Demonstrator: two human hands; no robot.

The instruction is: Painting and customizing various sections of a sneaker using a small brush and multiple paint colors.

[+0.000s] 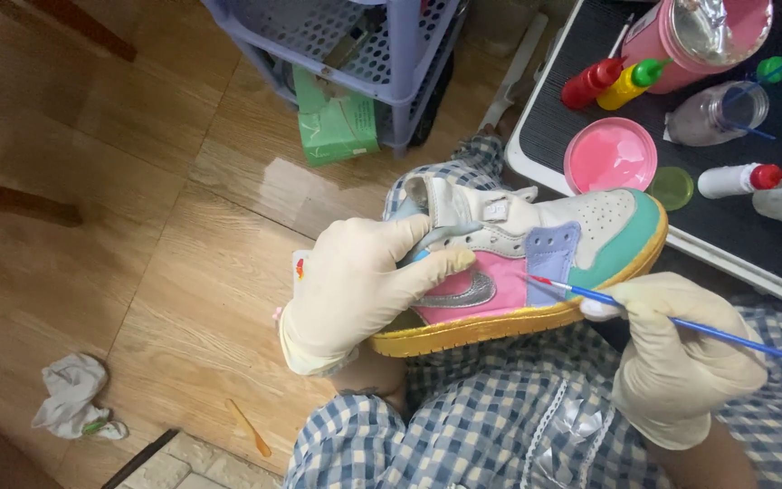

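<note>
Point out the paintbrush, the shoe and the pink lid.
paintbrush (644, 310), head view, on its blue handle.
shoe (500, 294), head view, on its pink side panel.
pink lid (610, 155), head view, on its centre.

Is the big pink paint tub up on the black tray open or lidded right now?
Open. The pink tub shows a bare foil-like top, and its round pink lid lies flat, separate, on the black tray below it.

Left hand grips sneaker (heel end); right hand touches paintbrush to pink panel.
</note>
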